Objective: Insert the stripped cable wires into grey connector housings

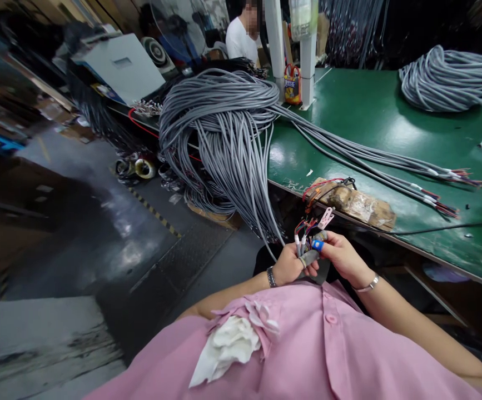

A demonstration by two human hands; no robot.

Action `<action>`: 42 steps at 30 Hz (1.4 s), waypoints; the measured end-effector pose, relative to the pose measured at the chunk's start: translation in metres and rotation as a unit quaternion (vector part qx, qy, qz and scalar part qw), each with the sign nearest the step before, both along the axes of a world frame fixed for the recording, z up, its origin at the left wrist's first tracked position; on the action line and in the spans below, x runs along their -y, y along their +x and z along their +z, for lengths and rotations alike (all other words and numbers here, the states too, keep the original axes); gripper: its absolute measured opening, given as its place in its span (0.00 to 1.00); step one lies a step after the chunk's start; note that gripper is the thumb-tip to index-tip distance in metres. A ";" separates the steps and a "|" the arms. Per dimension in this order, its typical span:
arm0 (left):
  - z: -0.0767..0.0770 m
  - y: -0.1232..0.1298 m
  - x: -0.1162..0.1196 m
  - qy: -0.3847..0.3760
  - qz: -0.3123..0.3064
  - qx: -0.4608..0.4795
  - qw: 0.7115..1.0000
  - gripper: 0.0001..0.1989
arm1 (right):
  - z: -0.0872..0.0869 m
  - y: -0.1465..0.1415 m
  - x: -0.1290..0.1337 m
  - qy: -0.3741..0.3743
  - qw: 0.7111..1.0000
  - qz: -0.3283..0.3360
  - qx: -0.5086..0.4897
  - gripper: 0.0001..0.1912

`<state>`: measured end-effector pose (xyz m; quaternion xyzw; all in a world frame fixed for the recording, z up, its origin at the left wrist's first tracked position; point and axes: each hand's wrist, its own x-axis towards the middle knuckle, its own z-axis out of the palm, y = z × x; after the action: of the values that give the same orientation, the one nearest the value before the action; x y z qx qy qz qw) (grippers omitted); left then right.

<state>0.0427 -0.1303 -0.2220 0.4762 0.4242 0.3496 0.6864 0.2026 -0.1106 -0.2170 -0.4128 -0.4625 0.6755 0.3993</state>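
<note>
Close to my body, past the table's front edge, my left hand (289,265) is closed around the ends of grey cables (299,248). Thin coloured wires (306,226) fan out from the white-wrapped cable ends. My right hand (341,253) is pinched beside them, with grey wrapping on a finger and a blue band (318,245) on the thumb side. A pale pink clip-like piece (326,218) sticks up above its fingertips. What exactly the right fingers grip is too small to tell. A large bundle of grey cables (232,128) hangs over the table edge to the left.
The green table (349,122) bears a coiled cable bundle (449,80), cables with stripped ends (445,173) and a taped block (357,204) at its front edge. White posts (307,66) stand behind. A person (241,39) in white is at the back. A grey box (119,66) stands left.
</note>
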 end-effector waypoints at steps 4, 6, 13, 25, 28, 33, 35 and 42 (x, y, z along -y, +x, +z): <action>-0.003 0.000 0.001 0.001 0.049 0.020 0.999 0.23 | 0.004 -0.003 -0.002 0.010 1.000 -0.015 0.009 0.14; -0.005 0.001 0.001 -0.010 0.090 0.044 0.995 0.22 | 0.006 -0.006 -0.002 0.002 0.999 -0.035 0.003 0.13; -0.006 0.006 -0.001 -0.037 0.152 0.069 0.985 0.21 | 0.011 -0.014 0.001 -0.029 0.998 -0.046 -0.027 0.14; 0.009 -0.003 -0.005 -0.035 0.112 0.076 0.990 0.19 | -0.009 0.024 -0.023 -0.169 0.969 -0.046 -0.172 0.24; 0.016 -0.001 -0.008 -0.033 0.067 0.086 0.993 0.18 | 0.002 0.024 -0.031 -0.165 0.970 0.001 -0.179 0.21; 0.025 0.004 -0.019 -0.053 0.039 0.105 0.992 0.19 | 0.009 0.012 -0.031 -0.015 0.991 -0.116 -0.060 0.16; 0.026 0.006 -0.024 -0.065 0.037 0.105 0.992 0.19 | 0.005 0.008 -0.031 0.031 0.985 -0.169 -0.013 0.20; 0.019 0.010 -0.033 -0.077 0.007 0.106 0.991 0.19 | 0.003 -0.001 -0.039 -0.063 0.986 -0.108 -0.110 0.33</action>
<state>0.0531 -0.0970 -0.2034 0.3787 0.3779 0.3691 0.7599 0.2014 -0.0717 -0.2142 -0.4078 -0.3248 0.6974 0.4917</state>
